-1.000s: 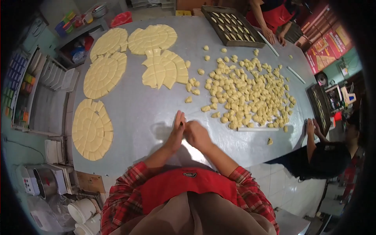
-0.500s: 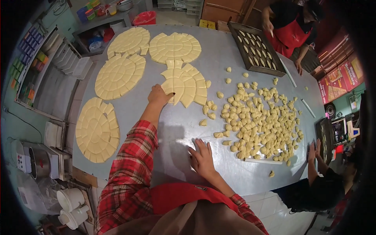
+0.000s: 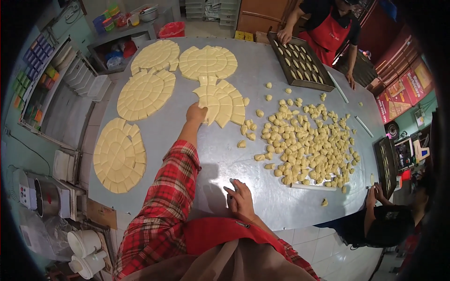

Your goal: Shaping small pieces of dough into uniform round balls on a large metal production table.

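My left hand [image 3: 195,113] is at the left edge of a partly used, cut dough round [image 3: 222,102], its fingers closed on a piece of dough there. The fingertips and most of that piece are hidden. My right hand [image 3: 241,200] is low over the metal table near my apron, fingers apart, holding nothing. Other pale yellow rounds scored into wedges and blocks lie beyond and to the left: a far-middle round [image 3: 208,62], a far-left round [image 3: 156,54], a left round [image 3: 145,94] and a near-left round [image 3: 120,157]. Right of centre spreads a heap of small dough lumps [image 3: 304,140].
A dark baking tray [image 3: 323,85] with rows of shaped dough stands at the far right, a co-worker's hand [image 3: 284,35] over it. Another co-worker [image 3: 391,215] works at the right edge beside a second tray [image 3: 385,164]. White rods [image 3: 313,187] lie around the lumps.
My left hand has gone from spread fingers to a closed grip at the dough's edge. My right hand's fingers have drawn in slightly. The far co-worker's hand has reached the tray.
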The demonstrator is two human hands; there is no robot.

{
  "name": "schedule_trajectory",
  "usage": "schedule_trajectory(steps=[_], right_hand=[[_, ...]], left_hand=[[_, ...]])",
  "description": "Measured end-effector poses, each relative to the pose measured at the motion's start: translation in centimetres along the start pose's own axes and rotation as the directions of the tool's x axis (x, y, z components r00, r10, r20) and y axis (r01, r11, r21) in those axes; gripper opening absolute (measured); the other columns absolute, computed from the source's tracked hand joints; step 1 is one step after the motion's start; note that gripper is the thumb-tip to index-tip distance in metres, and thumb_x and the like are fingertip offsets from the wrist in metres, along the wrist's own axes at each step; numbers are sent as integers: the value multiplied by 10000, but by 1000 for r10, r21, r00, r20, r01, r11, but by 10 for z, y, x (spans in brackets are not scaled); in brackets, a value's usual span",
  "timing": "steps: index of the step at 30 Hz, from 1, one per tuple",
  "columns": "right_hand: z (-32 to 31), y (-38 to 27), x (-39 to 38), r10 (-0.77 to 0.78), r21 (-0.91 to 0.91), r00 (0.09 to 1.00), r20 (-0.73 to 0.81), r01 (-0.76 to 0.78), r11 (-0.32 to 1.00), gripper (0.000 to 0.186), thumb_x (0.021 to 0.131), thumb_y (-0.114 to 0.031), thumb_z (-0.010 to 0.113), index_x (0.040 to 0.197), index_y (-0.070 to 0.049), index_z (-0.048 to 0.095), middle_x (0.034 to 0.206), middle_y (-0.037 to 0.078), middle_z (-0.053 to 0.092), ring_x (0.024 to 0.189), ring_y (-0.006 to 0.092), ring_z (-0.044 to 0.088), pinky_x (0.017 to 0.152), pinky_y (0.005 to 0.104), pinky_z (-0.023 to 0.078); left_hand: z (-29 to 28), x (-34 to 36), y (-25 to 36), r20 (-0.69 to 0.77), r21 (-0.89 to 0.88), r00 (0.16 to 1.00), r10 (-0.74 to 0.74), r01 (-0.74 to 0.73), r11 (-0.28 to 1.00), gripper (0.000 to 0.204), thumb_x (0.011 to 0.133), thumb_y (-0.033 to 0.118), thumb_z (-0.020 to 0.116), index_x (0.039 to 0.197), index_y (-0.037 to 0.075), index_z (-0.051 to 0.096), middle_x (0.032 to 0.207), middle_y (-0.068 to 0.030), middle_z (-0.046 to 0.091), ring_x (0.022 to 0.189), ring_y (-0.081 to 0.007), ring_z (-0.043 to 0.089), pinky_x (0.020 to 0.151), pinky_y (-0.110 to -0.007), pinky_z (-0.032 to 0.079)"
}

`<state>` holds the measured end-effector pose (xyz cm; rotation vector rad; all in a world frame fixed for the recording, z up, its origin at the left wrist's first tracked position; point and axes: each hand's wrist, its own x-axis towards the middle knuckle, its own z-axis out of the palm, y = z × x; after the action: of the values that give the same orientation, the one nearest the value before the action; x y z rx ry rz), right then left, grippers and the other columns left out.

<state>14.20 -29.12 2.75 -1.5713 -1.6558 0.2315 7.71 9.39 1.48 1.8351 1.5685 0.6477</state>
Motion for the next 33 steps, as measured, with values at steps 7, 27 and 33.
schedule_trajectory(steps=[7,27,33], right_hand=[[-20,-11,-18,63,50,998,-27,-61,997,433,725,52,543,1134,-77,604,1280,224,495,1148,384,504,948,434,423],[-11,-87,62,-277,241,862,423,188,952,315,813,-42,537,1127,-58,567,1105,143,578,953,315,595,775,374,508],[-26,-79,41,-343,146,908,242,315,938,329,806,-92,601,1130,-44,570,1063,141,573,967,333,571,775,386,503]], left_hand=[[-37,-60,-57,360,-593,932,-31,254,764,272,772,125,676,993,-29,636,786,-83,657,643,-186,639,514,-307,494],[-142,-297,-40,789,-423,595,151,349,836,216,892,64,522,1106,47,543,956,-35,611,762,-93,558,634,-243,459],[-132,-316,-32,750,-290,656,86,209,934,126,917,144,538,977,38,573,806,8,585,660,-77,492,602,-234,423]])
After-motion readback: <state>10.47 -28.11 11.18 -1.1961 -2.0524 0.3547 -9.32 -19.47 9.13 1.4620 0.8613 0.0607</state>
